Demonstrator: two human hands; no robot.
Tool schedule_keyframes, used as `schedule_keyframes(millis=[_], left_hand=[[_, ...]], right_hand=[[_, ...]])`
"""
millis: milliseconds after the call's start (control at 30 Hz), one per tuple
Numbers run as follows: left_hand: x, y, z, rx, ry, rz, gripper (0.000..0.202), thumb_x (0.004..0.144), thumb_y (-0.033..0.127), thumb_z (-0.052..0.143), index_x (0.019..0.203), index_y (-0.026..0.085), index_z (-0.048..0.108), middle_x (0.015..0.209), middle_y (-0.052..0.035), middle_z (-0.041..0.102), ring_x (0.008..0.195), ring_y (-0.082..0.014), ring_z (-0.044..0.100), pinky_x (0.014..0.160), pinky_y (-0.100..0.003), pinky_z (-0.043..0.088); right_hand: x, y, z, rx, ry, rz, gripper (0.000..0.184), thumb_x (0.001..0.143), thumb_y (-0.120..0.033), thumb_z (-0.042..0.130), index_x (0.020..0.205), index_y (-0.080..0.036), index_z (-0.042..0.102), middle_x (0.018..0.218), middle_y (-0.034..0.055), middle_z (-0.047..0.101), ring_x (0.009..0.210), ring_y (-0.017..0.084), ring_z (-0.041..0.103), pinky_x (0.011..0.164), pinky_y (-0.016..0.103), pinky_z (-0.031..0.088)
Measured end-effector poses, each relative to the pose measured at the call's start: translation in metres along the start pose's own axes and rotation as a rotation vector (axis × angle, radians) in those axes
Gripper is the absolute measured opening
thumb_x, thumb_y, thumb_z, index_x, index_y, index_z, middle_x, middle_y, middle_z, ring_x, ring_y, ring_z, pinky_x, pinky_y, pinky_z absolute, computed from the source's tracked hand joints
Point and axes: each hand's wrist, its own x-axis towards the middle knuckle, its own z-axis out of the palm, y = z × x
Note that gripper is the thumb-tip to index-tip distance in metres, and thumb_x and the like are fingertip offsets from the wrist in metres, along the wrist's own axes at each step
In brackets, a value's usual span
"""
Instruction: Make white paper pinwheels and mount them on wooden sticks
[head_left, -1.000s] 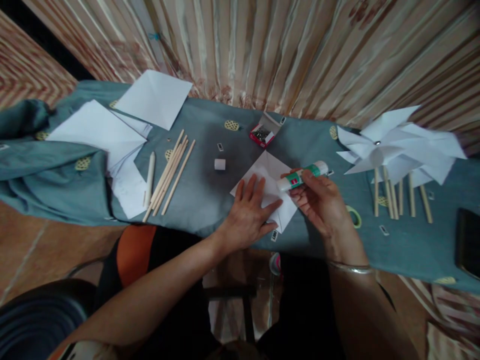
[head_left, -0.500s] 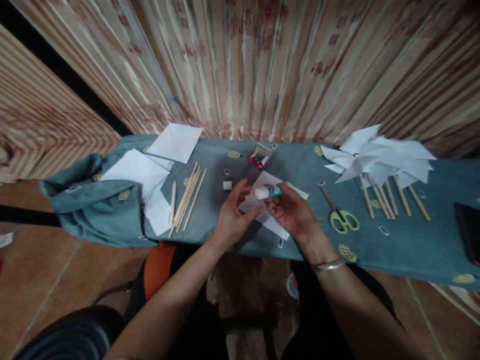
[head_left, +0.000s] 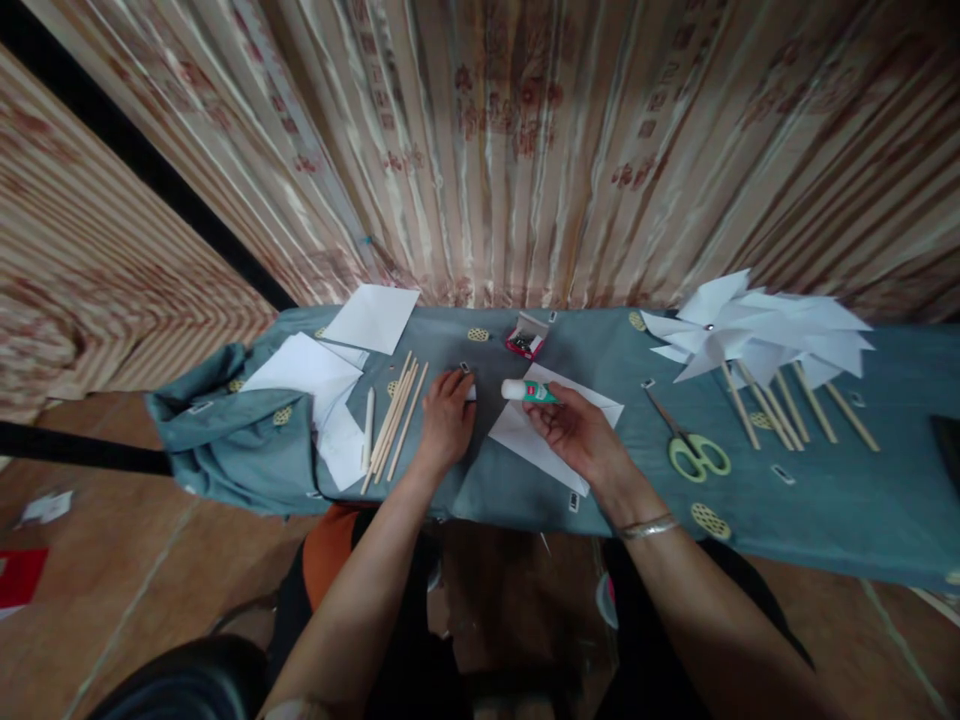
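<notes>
My right hand [head_left: 574, 428] is closed around a green and white glue stick [head_left: 531, 391], its white end pointing left. Below it lies a white paper square [head_left: 529, 440] with creases, flat on the cloth. My left hand [head_left: 448, 415] is down on the table left of the paper, fingers curled over the small white glue stick cap [head_left: 471, 394], which shows only in part. Beyond the paper stands a small red box [head_left: 525, 338], its lid up and small metal pieces inside. Several thin wooden sticks [head_left: 394, 425] lie left of my left hand.
Green-handled scissors [head_left: 697, 455] lie right of my right hand. Finished paper pinwheels [head_left: 765, 325] on sticks are heaped at the right. White paper sheets [head_left: 304, 375] and a white pen-like stick [head_left: 368, 428] lie at the left. A pleated curtain [head_left: 480, 180] hangs behind the table.
My left hand has moved left, away from the glue stick and down onto the cap. My right hand still holds the glue stick over the paper. The view has shifted slightly.
</notes>
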Motion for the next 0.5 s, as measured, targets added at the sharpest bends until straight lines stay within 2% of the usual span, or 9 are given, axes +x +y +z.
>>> schedule_keyframes(millis=[100, 167, 300, 400, 500], left_hand=[[0.002, 0.002, -0.004, -0.083, -0.014, -0.018, 0.037, 0.079, 0.009, 0.057, 0.114, 0.016, 0.067, 0.117, -0.0117, 0.068, 0.115, -0.0267, 0.057, 0.101, -0.047, 0.046], [0.004, 0.005, -0.008, -0.211, 0.006, -0.077, 0.032, 0.078, 0.012, 0.061, 0.107, 0.017, 0.071, 0.110, -0.0104, 0.071, 0.108, -0.0252, 0.061, 0.097, -0.044, 0.049], [0.004, 0.017, -0.015, -0.659, 0.041, -0.272, 0.027, 0.071, 0.020, 0.072, 0.098, 0.019, 0.074, 0.100, -0.0066, 0.073, 0.091, -0.0213, 0.067, 0.086, -0.037, 0.053], [0.003, 0.026, -0.018, -1.002, 0.067, -0.417, 0.032, 0.063, 0.025, 0.080, 0.093, 0.018, 0.073, 0.090, -0.0046, 0.074, 0.086, -0.0196, 0.068, 0.085, -0.035, 0.053], [0.003, 0.034, -0.020, -1.231, 0.082, -0.536, 0.039, 0.059, 0.029, 0.083, 0.095, 0.019, 0.073, 0.089, -0.0031, 0.074, 0.085, -0.0174, 0.068, 0.086, -0.036, 0.053]], right_hand=[[0.000, -0.004, -0.001, 0.033, 0.006, 0.018, 0.013, 0.069, -0.019, 0.076, 0.076, -0.019, 0.065, 0.075, 0.0020, 0.076, 0.069, 0.014, 0.074, 0.069, 0.020, 0.062], [-0.001, -0.007, 0.000, 0.045, 0.006, 0.021, 0.013, 0.068, -0.019, 0.077, 0.076, -0.018, 0.066, 0.076, 0.0029, 0.076, 0.071, 0.014, 0.074, 0.071, 0.019, 0.062], [-0.003, -0.009, 0.002, 0.016, -0.008, -0.026, 0.016, 0.068, -0.022, 0.078, 0.080, -0.018, 0.068, 0.074, 0.0004, 0.076, 0.067, 0.013, 0.073, 0.068, 0.018, 0.062], [-0.004, -0.009, 0.004, 0.006, -0.009, -0.034, 0.015, 0.069, -0.022, 0.077, 0.081, -0.018, 0.069, 0.074, -0.0002, 0.076, 0.067, 0.013, 0.073, 0.067, 0.018, 0.061], [-0.005, -0.008, 0.006, 0.010, -0.034, -0.027, 0.017, 0.066, -0.021, 0.079, 0.080, -0.018, 0.070, 0.076, 0.0004, 0.076, 0.070, 0.013, 0.074, 0.068, 0.018, 0.061]])
